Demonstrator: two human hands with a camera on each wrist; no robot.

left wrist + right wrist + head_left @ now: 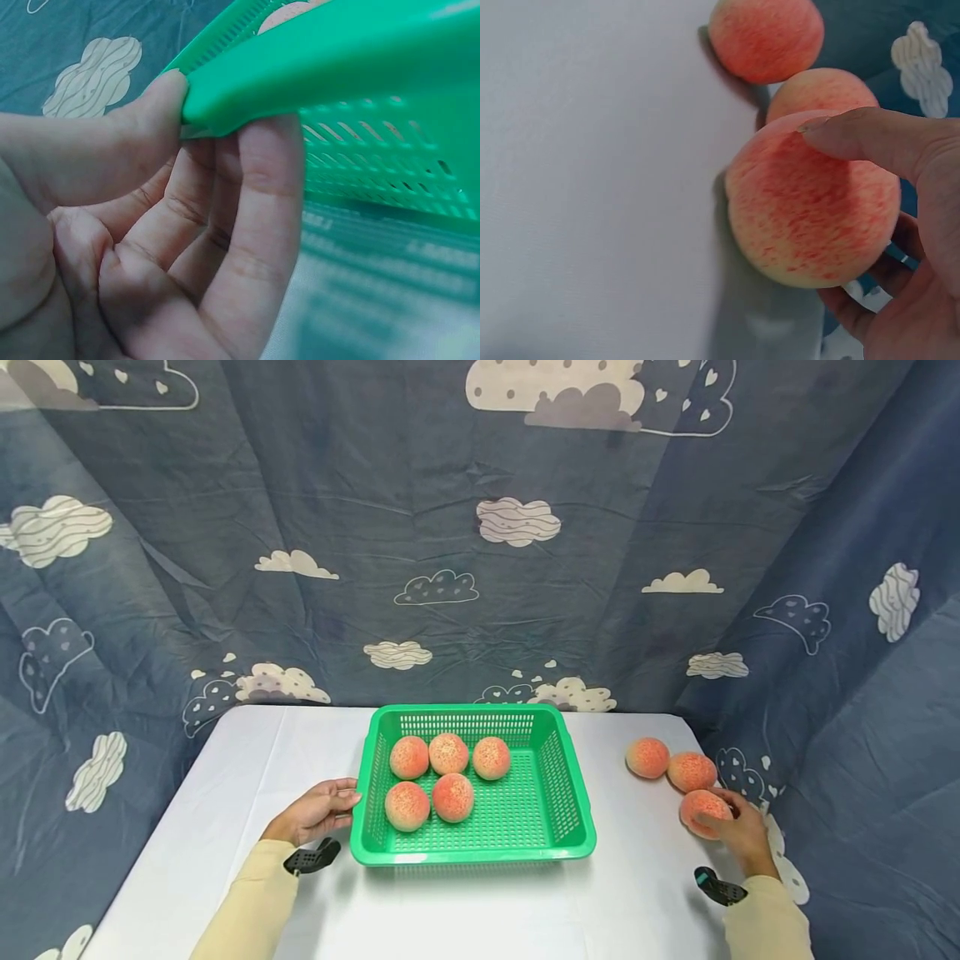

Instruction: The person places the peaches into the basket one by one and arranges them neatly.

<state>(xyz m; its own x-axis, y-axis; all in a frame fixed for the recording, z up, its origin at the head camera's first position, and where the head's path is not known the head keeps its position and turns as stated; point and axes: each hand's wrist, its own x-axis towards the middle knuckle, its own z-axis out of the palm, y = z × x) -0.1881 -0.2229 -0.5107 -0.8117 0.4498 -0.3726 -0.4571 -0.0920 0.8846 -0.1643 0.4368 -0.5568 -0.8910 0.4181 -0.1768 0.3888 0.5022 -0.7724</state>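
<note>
A green plastic basket (pixel 517 827) stands mid-table with several peaches (pixel 452 797) in its left and middle part. My left hand (pixel 318 810) pinches the basket's left rim; in the left wrist view the thumb lies at the rim's outer edge and the fingers (pixel 262 187) reach under it. At the table's right side my right hand (pixel 742 835) holds a peach (pixel 810 210), its thumb across the top and its other fingers behind. Two more peaches lie just beyond it, one nearer (pixel 692 772) and one farther (pixel 647 757).
A white cloth covers the table (pixel 480 914). Behind it and along both sides hangs a dark blue curtain (pixel 420 543) with a cloud pattern. The held peach is close to the table's right edge.
</note>
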